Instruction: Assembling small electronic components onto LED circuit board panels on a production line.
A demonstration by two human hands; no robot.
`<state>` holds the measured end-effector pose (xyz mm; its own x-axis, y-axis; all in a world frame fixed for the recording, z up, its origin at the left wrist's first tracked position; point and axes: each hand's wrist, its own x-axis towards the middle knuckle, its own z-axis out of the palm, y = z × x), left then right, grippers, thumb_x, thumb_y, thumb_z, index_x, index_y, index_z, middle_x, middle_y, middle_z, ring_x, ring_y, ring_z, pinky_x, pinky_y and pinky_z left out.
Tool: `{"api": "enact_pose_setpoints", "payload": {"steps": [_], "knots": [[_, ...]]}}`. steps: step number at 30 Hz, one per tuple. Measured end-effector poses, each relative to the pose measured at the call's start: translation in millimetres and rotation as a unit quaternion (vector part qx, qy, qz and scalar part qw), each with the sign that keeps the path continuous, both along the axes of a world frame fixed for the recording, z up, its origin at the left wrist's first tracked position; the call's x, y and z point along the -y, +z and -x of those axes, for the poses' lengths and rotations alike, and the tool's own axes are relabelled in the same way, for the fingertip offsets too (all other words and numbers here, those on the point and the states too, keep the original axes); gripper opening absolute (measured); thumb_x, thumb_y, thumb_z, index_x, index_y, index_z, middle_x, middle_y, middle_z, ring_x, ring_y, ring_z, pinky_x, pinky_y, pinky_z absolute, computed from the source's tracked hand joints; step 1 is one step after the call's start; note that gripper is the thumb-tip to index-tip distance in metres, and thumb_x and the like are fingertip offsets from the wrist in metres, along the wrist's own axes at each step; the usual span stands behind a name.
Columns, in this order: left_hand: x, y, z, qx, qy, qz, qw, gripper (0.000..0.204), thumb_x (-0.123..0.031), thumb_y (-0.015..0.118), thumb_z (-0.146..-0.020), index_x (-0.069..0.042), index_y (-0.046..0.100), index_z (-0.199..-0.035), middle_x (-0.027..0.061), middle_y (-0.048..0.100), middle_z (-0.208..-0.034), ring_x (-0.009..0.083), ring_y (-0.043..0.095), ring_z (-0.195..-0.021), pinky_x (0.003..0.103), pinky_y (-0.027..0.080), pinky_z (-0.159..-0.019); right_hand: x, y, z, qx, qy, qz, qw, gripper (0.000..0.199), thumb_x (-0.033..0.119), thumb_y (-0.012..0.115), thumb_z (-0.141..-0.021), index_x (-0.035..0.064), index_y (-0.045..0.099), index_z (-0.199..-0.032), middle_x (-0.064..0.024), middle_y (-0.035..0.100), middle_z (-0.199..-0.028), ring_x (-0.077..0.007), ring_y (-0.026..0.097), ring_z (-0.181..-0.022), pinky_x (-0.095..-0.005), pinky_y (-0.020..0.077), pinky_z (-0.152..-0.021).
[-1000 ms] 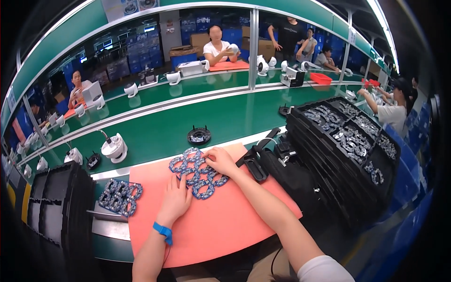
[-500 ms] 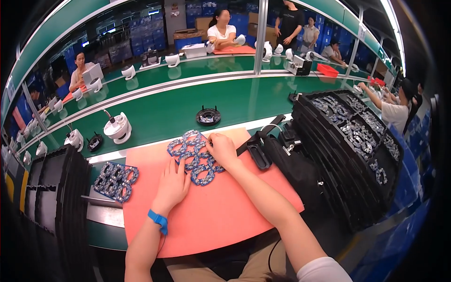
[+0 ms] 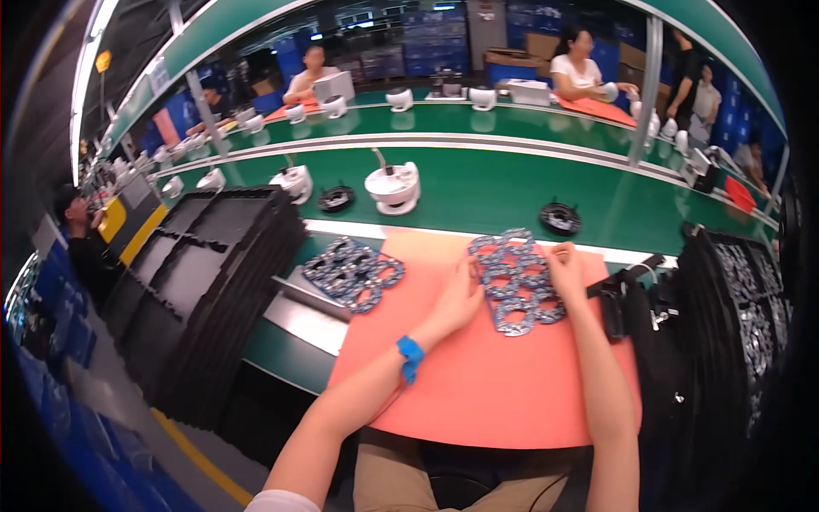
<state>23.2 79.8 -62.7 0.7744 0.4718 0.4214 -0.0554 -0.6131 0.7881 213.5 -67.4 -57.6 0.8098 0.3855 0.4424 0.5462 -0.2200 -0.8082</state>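
Observation:
A panel of joined ring-shaped circuit boards (image 3: pixel 502 282) stands out against the pink mat in front of me. My left hand (image 3: pixel 459 300) is closed at its left edge, with the fingertips against the board's side. At the upper right edge, my right hand (image 3: pixel 566 271) has its fingers bent in a pinch on the panel. Blur hides the exact finger contact. Around my left wrist is a blue strap (image 3: pixel 410 358). Another panel of ring-shaped boards (image 3: pixel 351 275) lies left of the mat, partly over its edge.
Stacked black trays (image 3: pixel 200 290) rise at left; more trays filled with boards (image 3: pixel 751 290) stand at right beside a black bag (image 3: pixel 653 341). Beyond the pink mat (image 3: pixel 478 384), a green conveyor (image 3: pixel 478 192) carries white housings (image 3: pixel 393 188) and round black parts (image 3: pixel 560 218). Co-workers sit across.
My view has swung left, so the scene sits further right. My left hand has moved from the panel's lower part up along its left edge. The right hand stays at the panel's right side.

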Motion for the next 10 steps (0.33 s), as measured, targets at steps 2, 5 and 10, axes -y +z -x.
{"api": "enact_pose_setpoints", "payload": {"steps": [2, 5, 10], "knots": [[3.2, 2.9, -2.1, 0.002, -0.016, 0.144, 0.989, 0.041, -0.005, 0.058, -0.085, 0.0, 0.038, -0.121, 0.0166, 0.055, -0.102, 0.0228, 0.059, -0.09, 0.034, 0.05, -0.078, 1.2, 9.7, -1.3, -0.139, 0.002, -0.038, 0.99, 0.021, 0.021, 0.056, -0.086, 0.0005, 0.06, -0.088, -0.004, 0.06, -0.071, -0.0102, 0.054, -0.063, -0.0262, 0.0436, -0.056], [1.4, -2.5, -6.8, 0.048, -0.09, 0.361, 0.927, 0.035, -0.012, 0.06, -0.089, 0.004, 0.043, -0.115, 0.0081, 0.062, -0.092, 0.0154, 0.063, -0.086, 0.026, 0.052, -0.074, 1.6, 19.9, -0.6, -0.285, 0.093, -0.101, 0.949, 0.032, 0.027, 0.051, -0.093, -0.0014, 0.065, -0.087, -0.0013, 0.062, -0.074, -0.0074, 0.053, -0.061, -0.0229, 0.043, -0.058], [-13.2, 8.9, -2.8, -0.035, -0.171, 0.411, 0.895, 0.03, -0.022, 0.063, -0.088, 0.002, 0.054, -0.103, 0.0083, 0.064, -0.089, 0.0131, 0.062, -0.072, 0.022, 0.051, -0.066, -2.7, 18.2, -5.7, -0.26, 0.146, -0.023, 0.954, 0.037, 0.036, 0.05, -0.094, 0.0035, 0.065, -0.085, -0.0029, 0.062, -0.069, -0.007, 0.055, -0.061, -0.022, 0.0412, -0.058]]}}
